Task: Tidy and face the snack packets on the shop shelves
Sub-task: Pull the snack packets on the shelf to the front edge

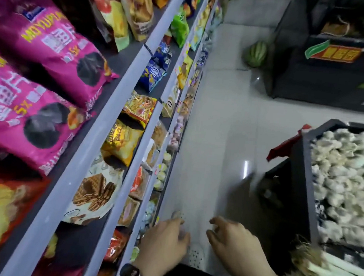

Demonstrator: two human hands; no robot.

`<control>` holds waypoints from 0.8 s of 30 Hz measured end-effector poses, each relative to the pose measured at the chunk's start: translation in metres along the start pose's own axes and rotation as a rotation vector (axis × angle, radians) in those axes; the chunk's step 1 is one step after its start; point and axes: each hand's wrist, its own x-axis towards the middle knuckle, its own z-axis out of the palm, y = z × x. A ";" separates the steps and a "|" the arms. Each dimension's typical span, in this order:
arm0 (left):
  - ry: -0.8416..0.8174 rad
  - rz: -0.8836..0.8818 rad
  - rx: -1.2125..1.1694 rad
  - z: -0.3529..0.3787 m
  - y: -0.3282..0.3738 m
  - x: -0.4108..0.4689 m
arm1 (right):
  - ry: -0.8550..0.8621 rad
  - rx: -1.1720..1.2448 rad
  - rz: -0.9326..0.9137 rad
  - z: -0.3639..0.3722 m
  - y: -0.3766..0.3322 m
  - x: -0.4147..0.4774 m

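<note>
Grip empty: left hand (pixel 165 242) and right hand (pixel 234 242), fingers loosely curled, hold nothing at 6 o'clock.
Snack packets (pixel 95 194) fill the shelves (pixel 124 86) from 8 to 12 o'clock (several leaning); seemingly between packets, the next move calls for reaching toward 9 o'clock.

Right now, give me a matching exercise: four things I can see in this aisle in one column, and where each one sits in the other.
Things:
1. pink packets
2. watermelon
3. garlic
4. watch

Places:
A. on the floor
B. in the dark crate
C. on the left wrist
D. on the upper shelf

Pairs: 1-D, 2-A, 3-B, 4-C
</note>
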 end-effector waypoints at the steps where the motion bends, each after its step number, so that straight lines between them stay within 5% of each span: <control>1: -0.003 0.009 0.002 -0.005 0.005 0.013 | 0.014 0.003 0.015 -0.007 0.001 0.010; 15: 0.070 0.229 0.089 -0.150 0.105 0.215 | 0.163 0.140 0.232 -0.122 -0.001 0.156; 24: 0.003 0.224 0.138 -0.208 0.178 0.335 | 0.179 0.146 0.295 -0.204 0.040 0.271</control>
